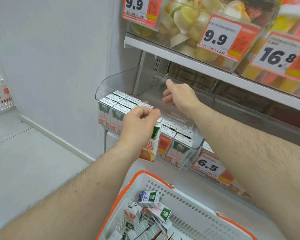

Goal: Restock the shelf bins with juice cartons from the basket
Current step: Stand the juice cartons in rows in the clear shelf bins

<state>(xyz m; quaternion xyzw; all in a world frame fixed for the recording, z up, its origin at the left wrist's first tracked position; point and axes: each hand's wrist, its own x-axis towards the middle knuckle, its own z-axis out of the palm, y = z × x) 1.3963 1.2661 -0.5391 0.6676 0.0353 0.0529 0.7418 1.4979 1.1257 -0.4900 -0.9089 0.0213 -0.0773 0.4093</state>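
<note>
left hand point(139, 123) gripping a small white-and-green juice carton point(150, 146) by its top, bringing it to the clear plastic shelf bin point(194, 142) | right hand point(178, 95) reaching loosely open into the bin's empty back, likely clearing room | white orange-rimmed basket point(189, 201) below holding more cartons

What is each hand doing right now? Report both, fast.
Left hand: grips a juice carton at the clear bin's front.
Right hand: inside the bin, fingers hidden; cannot be told.
</note>
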